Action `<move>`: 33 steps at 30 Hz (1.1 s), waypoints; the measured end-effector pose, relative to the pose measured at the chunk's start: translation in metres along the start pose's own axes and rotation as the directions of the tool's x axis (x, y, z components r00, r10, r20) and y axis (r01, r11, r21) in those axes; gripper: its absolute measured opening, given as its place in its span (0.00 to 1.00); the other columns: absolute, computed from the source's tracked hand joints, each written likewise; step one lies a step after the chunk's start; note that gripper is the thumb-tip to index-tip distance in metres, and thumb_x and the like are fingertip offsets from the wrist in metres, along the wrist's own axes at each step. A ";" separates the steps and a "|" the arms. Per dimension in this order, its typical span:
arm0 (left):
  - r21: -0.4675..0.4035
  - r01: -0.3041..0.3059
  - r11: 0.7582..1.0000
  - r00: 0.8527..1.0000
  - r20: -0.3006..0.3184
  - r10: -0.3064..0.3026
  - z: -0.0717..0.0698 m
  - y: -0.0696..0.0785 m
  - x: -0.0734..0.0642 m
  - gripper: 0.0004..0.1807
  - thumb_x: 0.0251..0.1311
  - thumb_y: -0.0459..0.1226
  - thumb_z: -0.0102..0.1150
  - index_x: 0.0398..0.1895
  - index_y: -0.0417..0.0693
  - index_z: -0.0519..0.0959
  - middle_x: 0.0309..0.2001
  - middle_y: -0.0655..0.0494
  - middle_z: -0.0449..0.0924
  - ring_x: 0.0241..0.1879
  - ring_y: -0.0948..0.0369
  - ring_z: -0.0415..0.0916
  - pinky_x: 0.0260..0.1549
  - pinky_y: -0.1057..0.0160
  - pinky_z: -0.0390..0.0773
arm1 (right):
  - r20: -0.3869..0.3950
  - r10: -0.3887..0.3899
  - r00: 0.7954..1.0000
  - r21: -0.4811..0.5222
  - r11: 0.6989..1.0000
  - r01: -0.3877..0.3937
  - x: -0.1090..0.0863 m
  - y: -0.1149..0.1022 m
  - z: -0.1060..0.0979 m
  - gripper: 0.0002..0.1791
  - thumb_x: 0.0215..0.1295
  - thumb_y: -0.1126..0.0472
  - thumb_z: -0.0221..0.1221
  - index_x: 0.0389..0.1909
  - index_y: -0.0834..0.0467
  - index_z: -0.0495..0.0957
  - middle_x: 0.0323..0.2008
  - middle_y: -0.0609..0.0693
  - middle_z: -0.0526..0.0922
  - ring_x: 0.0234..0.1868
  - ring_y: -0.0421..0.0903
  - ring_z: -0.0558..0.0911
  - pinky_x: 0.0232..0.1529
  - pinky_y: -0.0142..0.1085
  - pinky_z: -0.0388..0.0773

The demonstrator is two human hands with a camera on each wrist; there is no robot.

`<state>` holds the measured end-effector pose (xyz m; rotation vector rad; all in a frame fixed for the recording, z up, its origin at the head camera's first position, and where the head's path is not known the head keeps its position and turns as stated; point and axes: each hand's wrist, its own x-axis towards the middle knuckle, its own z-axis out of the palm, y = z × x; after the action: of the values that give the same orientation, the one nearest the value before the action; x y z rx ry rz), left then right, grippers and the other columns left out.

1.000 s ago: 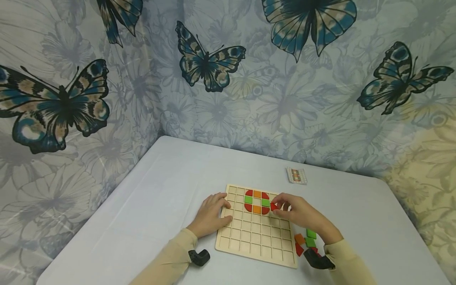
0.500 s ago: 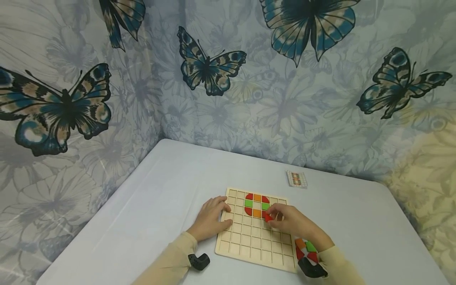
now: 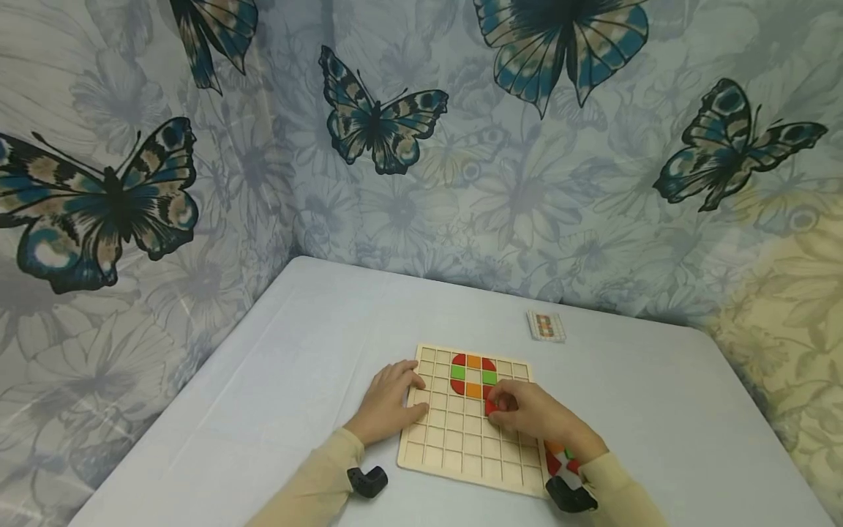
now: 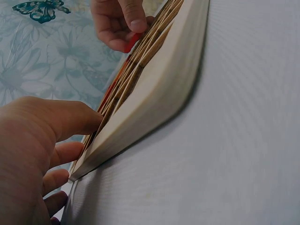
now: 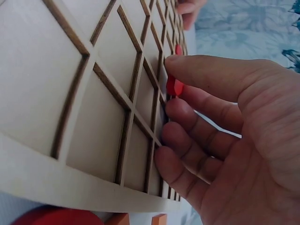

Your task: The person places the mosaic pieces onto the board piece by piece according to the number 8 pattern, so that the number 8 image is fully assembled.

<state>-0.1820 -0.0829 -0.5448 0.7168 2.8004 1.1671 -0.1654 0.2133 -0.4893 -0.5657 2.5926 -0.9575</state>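
Right hand: thumb and fingers pinch 1 red piece over the far half of the wooden grid board. Contact between this piece and its cell: cannot tell. Left hand: fingers relaxed and spread at the board's left edge, thumb resting on the rim; nothing grasped.

On the far half of the board, a ring of 8 pieces: 4 red corner pieces, rounded outward, 2 orange squares and 2 green squares. The pinched piece is just nearer the board's near edge than the ring's near-right corner. Loose pieces, red, orange and green, lie just beside the board's right edge, partly hidden by the right forearm. Printed card beyond the board's far-right corner. White tabletop beneath the board; butterfly-patterned backdrop behind it.
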 end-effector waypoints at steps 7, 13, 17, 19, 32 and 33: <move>0.013 -0.004 1.000 1.000 -0.006 0.004 -0.001 0.001 0.003 0.13 0.62 0.45 0.63 0.46 0.53 0.77 0.74 0.48 0.65 0.77 0.47 0.57 0.79 0.41 0.50 | -0.031 0.000 1.000 -0.030 1.000 0.000 0.000 -0.003 -0.001 0.13 0.66 0.56 0.67 0.47 0.56 0.78 0.32 0.44 0.77 0.32 0.36 0.72 0.30 0.29 0.73; 0.016 0.000 1.000 1.000 0.000 0.000 -0.001 0.003 0.002 0.12 0.63 0.45 0.64 0.46 0.54 0.77 0.74 0.49 0.65 0.77 0.47 0.57 0.79 0.41 0.51 | -0.036 0.004 0.999 -0.049 0.999 -0.006 0.001 -0.002 0.001 0.13 0.65 0.56 0.67 0.46 0.55 0.78 0.31 0.44 0.76 0.31 0.36 0.71 0.30 0.29 0.72; 0.012 0.002 1.000 1.000 0.004 -0.002 -0.003 0.003 0.002 0.13 0.63 0.45 0.63 0.46 0.53 0.76 0.74 0.48 0.64 0.77 0.47 0.56 0.78 0.41 0.51 | -0.021 0.007 1.000 -0.036 0.999 -0.008 0.000 -0.003 0.000 0.13 0.66 0.56 0.67 0.47 0.56 0.78 0.32 0.44 0.75 0.31 0.36 0.71 0.30 0.29 0.71; 0.014 -0.006 1.000 1.000 0.000 0.006 -0.003 0.002 0.001 0.12 0.63 0.44 0.64 0.46 0.52 0.76 0.74 0.47 0.65 0.77 0.46 0.57 0.78 0.39 0.51 | -0.012 0.007 1.000 -0.028 1.000 -0.007 0.000 -0.003 -0.001 0.14 0.66 0.56 0.67 0.48 0.56 0.78 0.32 0.45 0.75 0.32 0.36 0.71 0.30 0.30 0.71; 0.006 0.005 1.000 1.000 0.005 -0.005 -0.002 0.001 -0.001 0.13 0.63 0.45 0.63 0.47 0.52 0.77 0.74 0.48 0.64 0.77 0.46 0.56 0.79 0.40 0.50 | 0.012 0.015 1.000 0.003 1.000 -0.016 -0.001 -0.003 0.001 0.16 0.65 0.56 0.67 0.50 0.58 0.78 0.34 0.45 0.75 0.33 0.37 0.71 0.32 0.29 0.72; 0.006 0.006 1.000 1.000 0.006 -0.006 -0.002 0.001 -0.001 0.13 0.63 0.45 0.63 0.47 0.52 0.77 0.74 0.48 0.64 0.77 0.47 0.56 0.79 0.40 0.50 | 0.013 0.013 1.000 0.004 1.000 -0.013 -0.001 -0.003 0.001 0.17 0.65 0.56 0.67 0.50 0.58 0.78 0.34 0.45 0.75 0.33 0.37 0.71 0.31 0.29 0.71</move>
<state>-0.1813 -0.0842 -0.5428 0.7111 2.8000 1.1547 -0.1630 0.2113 -0.4879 -0.5511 2.5795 -0.9513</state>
